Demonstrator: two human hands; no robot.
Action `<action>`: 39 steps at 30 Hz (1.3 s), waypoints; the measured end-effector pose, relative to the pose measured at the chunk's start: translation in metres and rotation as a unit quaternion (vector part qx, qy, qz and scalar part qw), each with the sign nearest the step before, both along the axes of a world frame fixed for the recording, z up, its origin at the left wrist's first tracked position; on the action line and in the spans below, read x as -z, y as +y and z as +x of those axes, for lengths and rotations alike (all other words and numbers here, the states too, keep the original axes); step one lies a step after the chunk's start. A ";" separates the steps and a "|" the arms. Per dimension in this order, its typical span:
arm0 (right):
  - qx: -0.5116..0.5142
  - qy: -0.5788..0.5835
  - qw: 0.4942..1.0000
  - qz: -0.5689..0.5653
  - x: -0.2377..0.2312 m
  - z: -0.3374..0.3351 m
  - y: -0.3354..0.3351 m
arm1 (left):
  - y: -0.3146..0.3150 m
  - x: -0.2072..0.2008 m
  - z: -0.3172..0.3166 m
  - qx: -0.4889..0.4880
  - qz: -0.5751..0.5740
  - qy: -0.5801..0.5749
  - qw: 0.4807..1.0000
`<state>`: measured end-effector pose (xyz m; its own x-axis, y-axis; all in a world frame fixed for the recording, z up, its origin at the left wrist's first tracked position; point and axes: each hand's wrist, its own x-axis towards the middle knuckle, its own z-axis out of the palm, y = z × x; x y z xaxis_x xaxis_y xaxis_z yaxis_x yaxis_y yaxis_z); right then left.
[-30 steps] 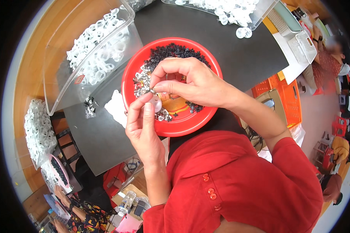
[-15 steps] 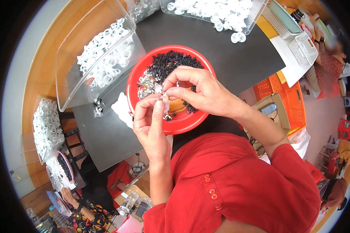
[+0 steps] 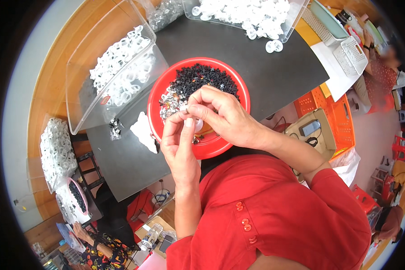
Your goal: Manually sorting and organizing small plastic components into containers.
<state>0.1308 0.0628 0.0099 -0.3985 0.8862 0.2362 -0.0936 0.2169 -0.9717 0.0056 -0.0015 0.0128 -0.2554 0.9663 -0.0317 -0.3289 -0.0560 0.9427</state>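
Over a red round basin (image 3: 245,90), my two hands meet, fingertips touching. My left hand (image 3: 181,148) is closed in a pinch at a small white round plastic piece (image 3: 199,124), which shows partly beneath the fingers. My right hand (image 3: 225,118) pinches with thumb and forefinger right against the left fingertips; what it holds is too small and covered to make out. Inside the basin lie many small black parts (image 3: 204,77) at the far side and small shiny metal parts (image 3: 170,100) at the left. Something yellow-orange under my hands is mostly hidden.
On the dark table (image 3: 274,74) stand a clear bin of white plastic pieces (image 3: 121,67) at left and another clear tray of white pieces (image 3: 261,15) at the back. A white cloth (image 3: 144,132) lies beside the basin. An orange crate (image 3: 339,117) stands right. A co-worker's hand (image 3: 82,232) shows lower left.
My fingertips have come closer together, and the right fingers are more curled. The small piece is now more covered. The view has shifted slightly.
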 end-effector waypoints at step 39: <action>0.130 -0.307 0.818 0.469 -0.005 0.006 -0.005 | 0.007 0.018 -0.011 0.011 -0.040 -0.125 0.991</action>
